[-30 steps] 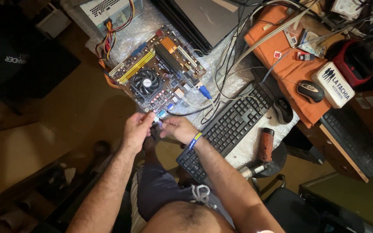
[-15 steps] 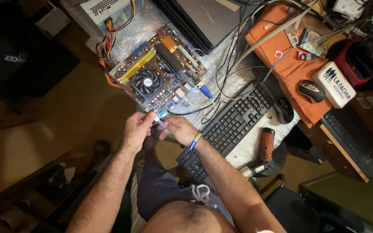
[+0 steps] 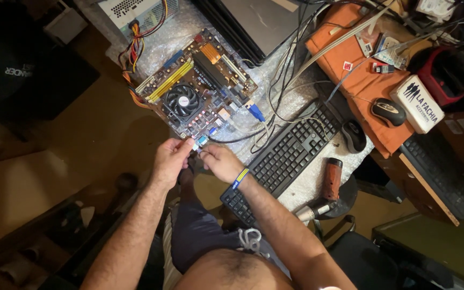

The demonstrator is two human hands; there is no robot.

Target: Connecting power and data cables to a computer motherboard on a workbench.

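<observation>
Both your left hand (image 3: 171, 159) and right hand (image 3: 218, 161) pinch a small blue connector (image 3: 200, 142) between them, touching the motherboard's (image 3: 197, 86) near edge on the bench (image 3: 296, 102).

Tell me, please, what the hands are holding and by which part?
Both hands, left hand and right hand, pinch a small connector at the motherboard edge; exact grip unclear.

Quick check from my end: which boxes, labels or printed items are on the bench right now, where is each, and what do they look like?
White box: right side, on the orange cloth beside a mouse; rounded rectangle, dark print with small figures.
Dark bag: far left; black with pale lettering.
Fan sticker: centre of the motherboard cooler; small, round, red and white.
No lit screen is visible.
</observation>
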